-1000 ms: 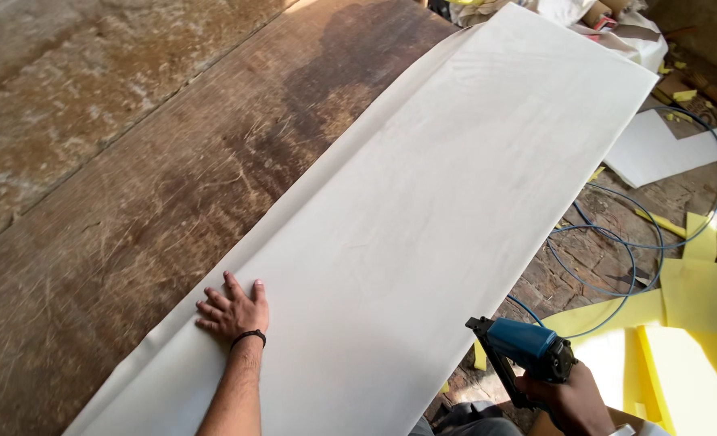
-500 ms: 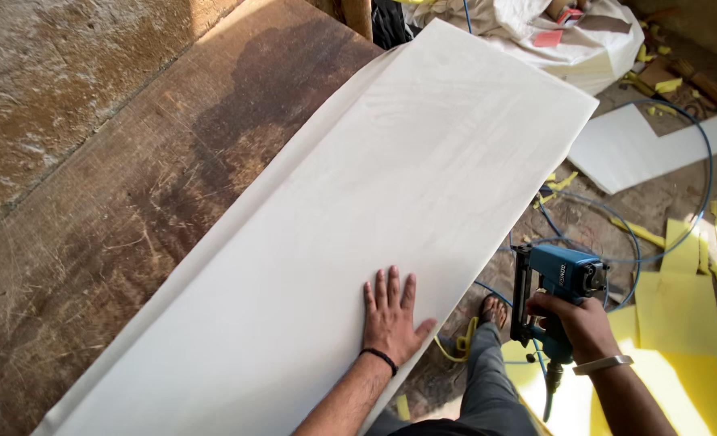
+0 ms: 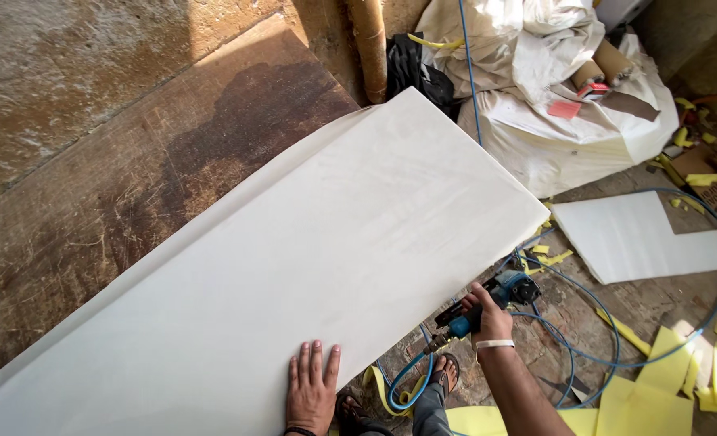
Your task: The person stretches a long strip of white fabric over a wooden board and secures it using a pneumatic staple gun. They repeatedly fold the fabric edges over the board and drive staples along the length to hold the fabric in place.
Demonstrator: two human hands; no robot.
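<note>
The left hand [image 3: 311, 390] now lies flat, holding nothing, nearer the white sheet's [image 3: 294, 266] near edge. The right hand [image 3: 488, 316] grips the blue stapler [image 3: 479, 308], lower now, lengthwise along that edge.

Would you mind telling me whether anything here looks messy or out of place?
Yes: yellow scraps litter the floor, and the blue hose loops loosely among them by the person's sandalled foot, which looks like a possible trip hazard.

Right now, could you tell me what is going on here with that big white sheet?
A person presses the left hand flat on the near edge of a large white sheet lying over a wooden board. The right hand grips a blue pneumatic tool beside the sheet's edge, its blue hose looping over the scrap-littered floor.
</note>
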